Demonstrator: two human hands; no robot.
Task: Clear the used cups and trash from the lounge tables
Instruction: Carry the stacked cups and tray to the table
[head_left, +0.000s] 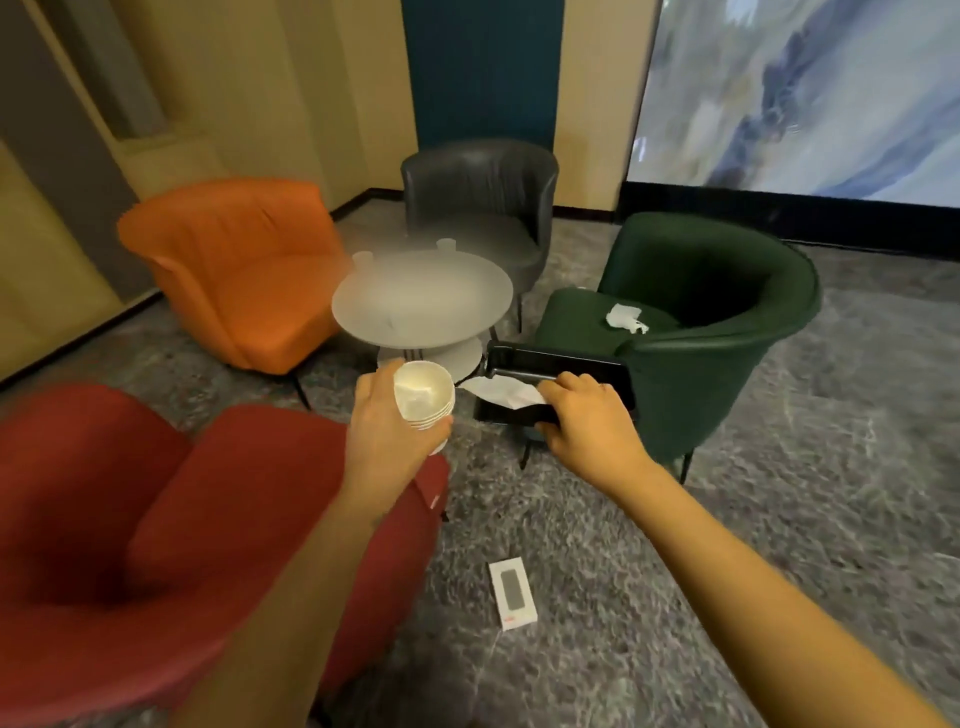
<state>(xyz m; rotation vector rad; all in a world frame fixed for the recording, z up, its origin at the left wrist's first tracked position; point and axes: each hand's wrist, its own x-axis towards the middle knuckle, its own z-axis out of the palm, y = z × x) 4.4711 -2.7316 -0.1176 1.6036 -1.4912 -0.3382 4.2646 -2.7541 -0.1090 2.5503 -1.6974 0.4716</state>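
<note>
My left hand (384, 431) grips a stack of nested white paper cups (423, 395) with crumpled paper inside the top one. My right hand (582, 421) holds the near edge of a black tray (550, 364), thumb pressing a crumpled white napkin (501, 391) that lies in it. On the round grey table (421, 301) two pale cups stand at the far rim, one on the left (362, 260) and one on the right (445, 244). Another crumpled napkin (626, 317) lies on the green armchair's seat.
Four armchairs ring the table: orange (234, 270) at left, grey (483, 197) behind, green (701, 322) at right, red (156, 519) near left. A white flat box (511, 594) lies on the grey carpet between my arms.
</note>
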